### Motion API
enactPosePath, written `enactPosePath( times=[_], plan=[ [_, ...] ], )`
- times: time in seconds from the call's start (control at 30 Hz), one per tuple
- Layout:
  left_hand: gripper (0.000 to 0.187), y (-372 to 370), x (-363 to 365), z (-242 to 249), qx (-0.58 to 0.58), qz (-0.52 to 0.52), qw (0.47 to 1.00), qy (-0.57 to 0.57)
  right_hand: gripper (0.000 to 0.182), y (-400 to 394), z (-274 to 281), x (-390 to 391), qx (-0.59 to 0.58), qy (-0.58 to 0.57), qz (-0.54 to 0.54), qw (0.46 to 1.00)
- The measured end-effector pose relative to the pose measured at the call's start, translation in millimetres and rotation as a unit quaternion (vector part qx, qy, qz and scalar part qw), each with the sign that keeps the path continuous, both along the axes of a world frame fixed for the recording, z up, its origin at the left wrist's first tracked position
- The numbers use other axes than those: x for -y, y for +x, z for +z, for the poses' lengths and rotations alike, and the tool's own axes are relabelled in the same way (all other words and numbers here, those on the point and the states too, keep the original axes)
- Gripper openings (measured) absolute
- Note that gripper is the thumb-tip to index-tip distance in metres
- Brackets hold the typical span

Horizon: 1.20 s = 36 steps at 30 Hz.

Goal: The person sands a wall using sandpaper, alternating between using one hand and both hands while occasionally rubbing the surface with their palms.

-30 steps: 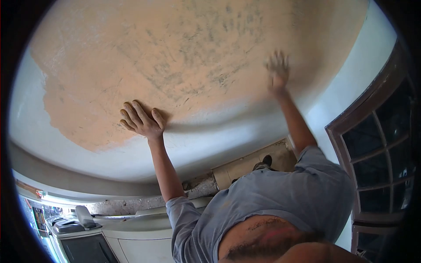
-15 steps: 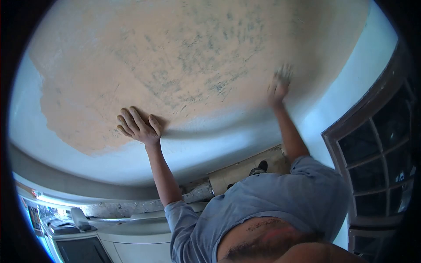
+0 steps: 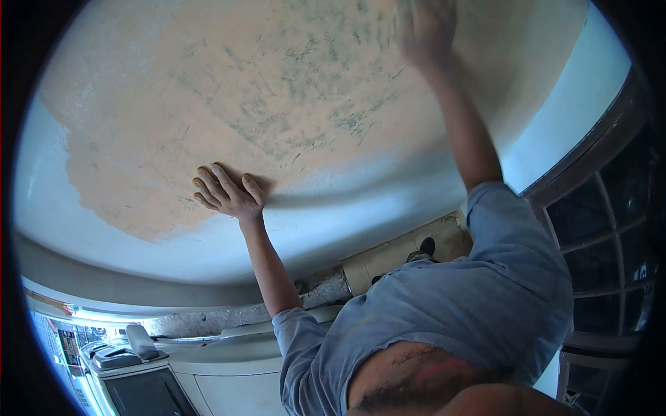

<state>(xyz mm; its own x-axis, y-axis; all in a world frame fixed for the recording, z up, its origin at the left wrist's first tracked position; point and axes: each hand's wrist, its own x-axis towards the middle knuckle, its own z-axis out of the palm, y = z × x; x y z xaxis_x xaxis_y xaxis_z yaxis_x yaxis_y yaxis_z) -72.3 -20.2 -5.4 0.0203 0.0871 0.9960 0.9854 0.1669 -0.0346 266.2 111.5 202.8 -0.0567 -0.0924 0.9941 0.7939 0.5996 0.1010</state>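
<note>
My left hand (image 3: pixel 232 194) lies flat on a wall (image 3: pixel 333 197), fingers spread, at the lower edge of a large peach-coloured patch (image 3: pixel 159 132). The fingers are coated with a pale brown, dusty layer. Dark streaks and scuffs mark the middle of the patch. High on the right part of the same patch is my right hand (image 3: pixel 429 35), blurred by motion and cut off by the top of the view. Whether it holds anything cannot be made out. Pale blue-white wall surface borders the patch below and at both sides.
At the right stands a dark-framed window or door (image 3: pixel 590 243) with several panes. What looks like a white vehicle (image 3: pixel 229 388) is at the lower left. Below the wall runs a floor strip (image 3: pixel 378 263), with a dark shoe (image 3: pixel 427 246) on it.
My right hand has swept upward along the wall, to the top edge of the view. My left hand stays flat in the same spot, while the whole view shifts slightly.
</note>
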Motion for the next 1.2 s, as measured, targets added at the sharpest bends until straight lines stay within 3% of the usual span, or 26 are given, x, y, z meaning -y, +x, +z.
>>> enactPosePath(
  times=[0.07,0.13,0.2,0.3,0.37,0.43,0.5,0.6,0.63,0.77,0.83,0.9,1.0,1.17,1.2],
  plan=[
    [0.062,0.6,0.6,-0.1,-0.006,0.017,1.0,-0.004,0.029,-6.4,-83.3,1.2,0.024,-0.028,0.035,0.999],
    [0.061,0.4,-0.9,-1.9,-0.004,0.018,1.0,0.001,0.037,-19.1,-173.7,11.5,0.012,-0.103,0.051,0.993],
    [0.061,-1.3,0.8,-1.2,-0.01,0.008,1.0,-0.009,0.033,-21.7,-257.6,8.7,0.038,-0.096,0.061,0.993],
    [0.06,0.4,3.9,0.6,-0.01,0.009,1.0,-0.017,0.031,-19.0,-221.9,7.4,0.089,-0.076,0.047,0.992],
    [0.061,-0.4,2.5,0.1,-0.01,0.013,1.0,-0.016,0.031,-17.8,-139.7,10.4,0.15,-0.037,0.065,0.986],
    [0.062,0.1,1.3,-2.0,-0.012,0.012,1.0,-0.021,0.032,-26.7,-72.2,-1.5,0.104,-0.037,0.089,0.99],
    [0.063,-3.8,0.4,-1.5,-0.02,0.017,0.999,-0.02,0.042,-39.3,7.8,12.7,0.098,0.037,0.05,0.993],
    [0.064,-4.4,-0.5,-2.0,-0.03,0.021,0.999,-0.019,0.039,-58.4,15.9,22.9,0.041,0.016,0.058,0.997],
    [0.065,-4.2,-1.7,-1.3,-0.034,0.015,0.999,-0.017,0.039,-61.6,-0.4,23.3,0.039,0.016,0.063,0.997],
    [0.065,-1.7,1.2,0.1,-0.022,0.012,0.999,-0.041,0.033,-76.1,-159.7,42.7,0.069,-0.088,0.044,0.993],
    [0.064,-0.5,4.6,-3.4,-0.012,0.027,0.998,-0.048,0.035,-75.0,-260.0,38.8,0.107,-0.087,0.115,0.984],
    [0.064,-2.4,2.4,-2.0,-0.008,0.018,0.998,-0.052,0.031,-70.8,-287.5,40.4,0.131,-0.083,0.121,0.981],
    [0.064,-0.3,1.9,-0.4,-0.011,0.023,0.999,-0.045,0.023,-85.0,-236.1,43.5,0.13,-0.036,0.107,0.985],
    [0.065,-1.3,1.2,-0.5,-0.014,0.033,0.998,-0.045,0.029,-129.2,-44.6,55.8,0.113,0.037,0.092,0.989],
    [0.065,-0.4,1.7,-1.3,-0.014,0.032,0.998,-0.047,0.032,-139.5,-12.3,59.4,0.099,0.035,0.137,0.985]
  ],
)
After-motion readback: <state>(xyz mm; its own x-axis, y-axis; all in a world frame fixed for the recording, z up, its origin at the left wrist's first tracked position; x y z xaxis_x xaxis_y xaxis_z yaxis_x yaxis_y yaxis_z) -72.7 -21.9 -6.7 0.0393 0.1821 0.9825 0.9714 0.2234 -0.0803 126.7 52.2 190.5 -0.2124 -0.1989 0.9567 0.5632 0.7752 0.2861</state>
